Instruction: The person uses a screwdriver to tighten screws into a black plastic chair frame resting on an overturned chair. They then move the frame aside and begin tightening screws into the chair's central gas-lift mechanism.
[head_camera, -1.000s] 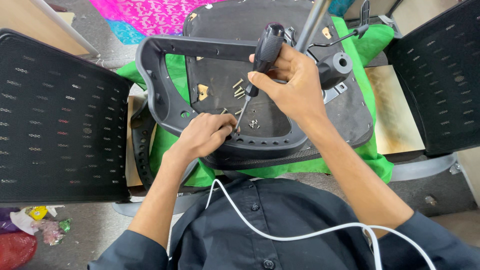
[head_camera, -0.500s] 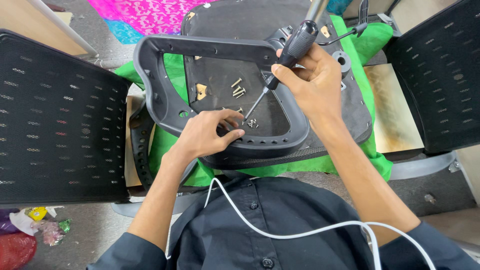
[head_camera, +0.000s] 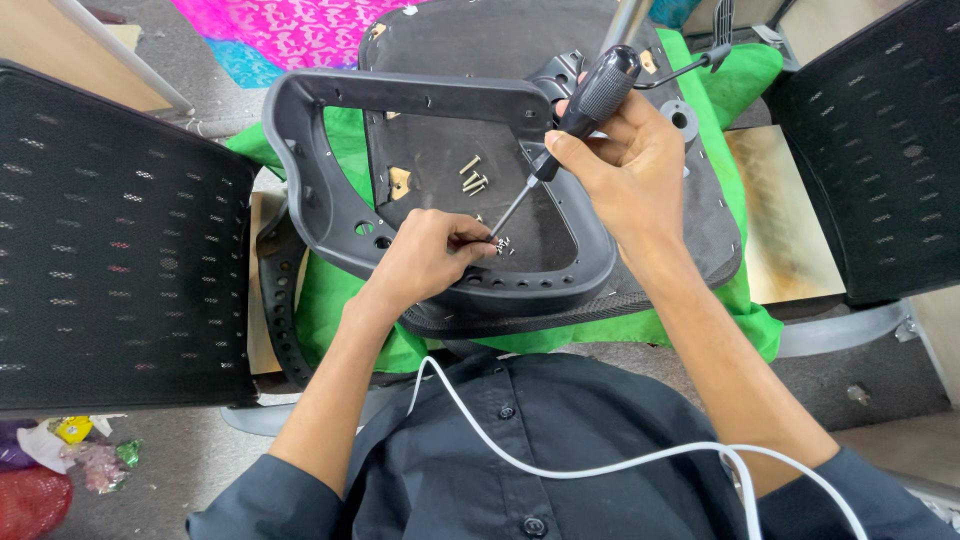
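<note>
Fingers (head_camera: 478, 243) of the left hand (head_camera: 425, 262) pinch a small screw (head_camera: 500, 244) at mid-frame, steadying it against the screwdriver (head_camera: 570, 125) tip. The right hand (head_camera: 635, 170) wraps tightly round the black handle, upper centre. Both work inside the grey armrest frame (head_camera: 330, 205) lying on an upturned chair seat (head_camera: 700, 215); spare screws (head_camera: 472, 178) wait nearby. Seating the screw looks to be the step in hand; next, the tip must align squarely.

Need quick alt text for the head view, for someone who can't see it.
The right hand holds a black-handled screwdriver, its tip at a screw pinched by the left hand on an upturned chair seat. Loose screws lie nearby.
</note>
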